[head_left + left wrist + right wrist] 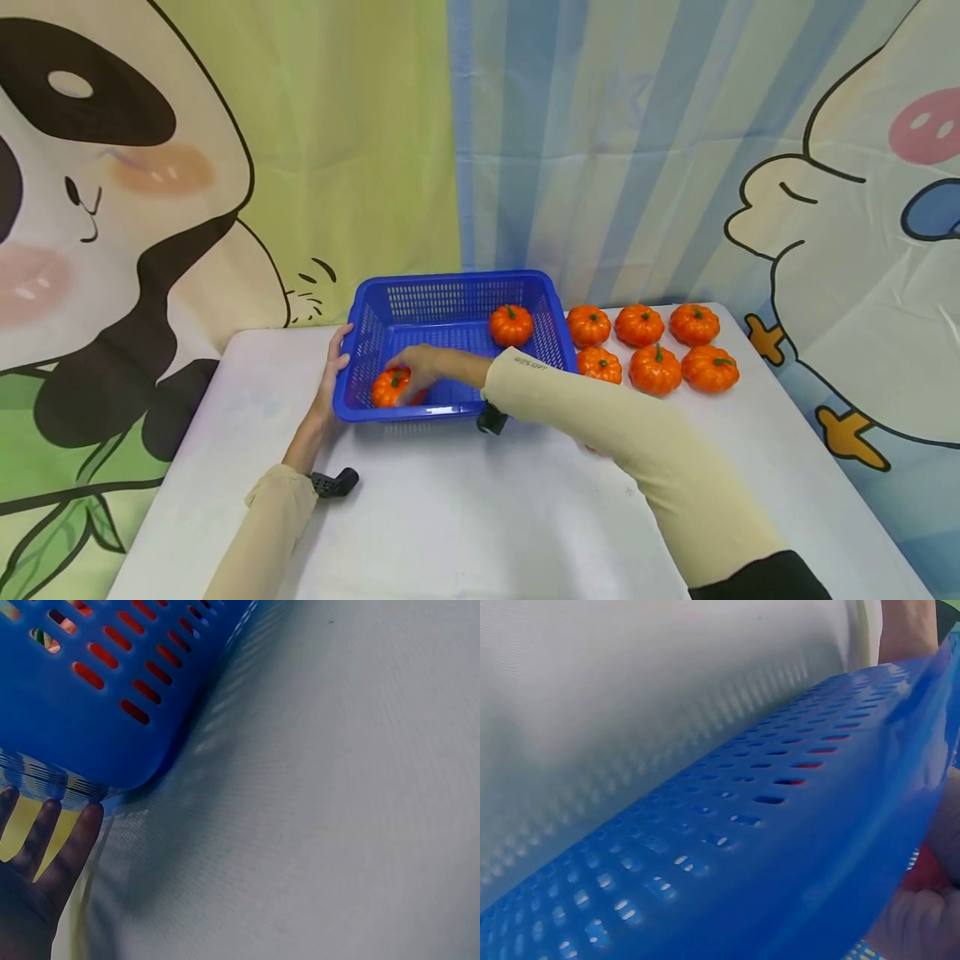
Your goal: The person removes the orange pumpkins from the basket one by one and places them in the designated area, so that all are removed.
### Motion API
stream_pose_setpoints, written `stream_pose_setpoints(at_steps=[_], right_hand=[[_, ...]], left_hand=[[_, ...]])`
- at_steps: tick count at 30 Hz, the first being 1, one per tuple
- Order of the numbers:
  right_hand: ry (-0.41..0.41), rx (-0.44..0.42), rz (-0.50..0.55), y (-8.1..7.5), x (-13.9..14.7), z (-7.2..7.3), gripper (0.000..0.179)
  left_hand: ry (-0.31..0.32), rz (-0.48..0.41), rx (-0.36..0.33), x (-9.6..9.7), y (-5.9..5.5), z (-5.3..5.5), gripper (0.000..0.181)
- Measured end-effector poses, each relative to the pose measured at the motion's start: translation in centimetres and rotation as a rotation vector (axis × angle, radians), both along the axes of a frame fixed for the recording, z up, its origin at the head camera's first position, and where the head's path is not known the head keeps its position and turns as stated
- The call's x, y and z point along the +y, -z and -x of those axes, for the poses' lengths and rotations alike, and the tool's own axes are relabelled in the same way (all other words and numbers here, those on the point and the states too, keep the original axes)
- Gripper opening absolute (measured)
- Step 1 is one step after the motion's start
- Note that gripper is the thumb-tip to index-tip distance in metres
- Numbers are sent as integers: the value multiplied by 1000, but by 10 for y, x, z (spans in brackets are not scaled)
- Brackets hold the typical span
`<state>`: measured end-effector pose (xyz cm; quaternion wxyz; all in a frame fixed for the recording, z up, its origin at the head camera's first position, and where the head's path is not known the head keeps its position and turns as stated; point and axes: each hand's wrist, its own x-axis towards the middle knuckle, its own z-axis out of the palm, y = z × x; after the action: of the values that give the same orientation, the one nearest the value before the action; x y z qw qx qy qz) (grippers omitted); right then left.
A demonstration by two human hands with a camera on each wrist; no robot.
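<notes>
A blue perforated plastic basket [453, 411] stands on the white table. Inside its front left corner, my right hand [423, 364] grips a small orange pumpkin [387, 389] from above, partly covering it. Another pumpkin [512, 326] sits in the basket at the back right. My left hand [330, 382] rests against the basket's left side, its extended fingers [77, 844] touching the outer wall in the left wrist view. Through the slots there, orange shows. The right wrist view has the basket's front wall [817, 847] hiding most of my right hand [915, 922].
Right of the basket, several orange pumpkins [656, 370] stand in two rows on the table [480, 508]; my right sleeve passes in front of them. A printed curtain [540, 150] hangs directly behind the table's back edge.
</notes>
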<state>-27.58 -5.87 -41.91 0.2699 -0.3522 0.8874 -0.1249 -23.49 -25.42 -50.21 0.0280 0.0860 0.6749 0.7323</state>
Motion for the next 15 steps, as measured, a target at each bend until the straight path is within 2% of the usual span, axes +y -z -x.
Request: stream_pose_setpoints(at_steps=[4,8,15], right_hand=[[9,2,7,-2,4,3,70],[43,-3,52,-12,15,9,69],[174,-36,196,-28,64,14,69]], left_hand=[[9,-4,0,2,2,-1,57],[8,-3,8,2,2,-1,57],[-11,6,20,-1,3,1,55]])
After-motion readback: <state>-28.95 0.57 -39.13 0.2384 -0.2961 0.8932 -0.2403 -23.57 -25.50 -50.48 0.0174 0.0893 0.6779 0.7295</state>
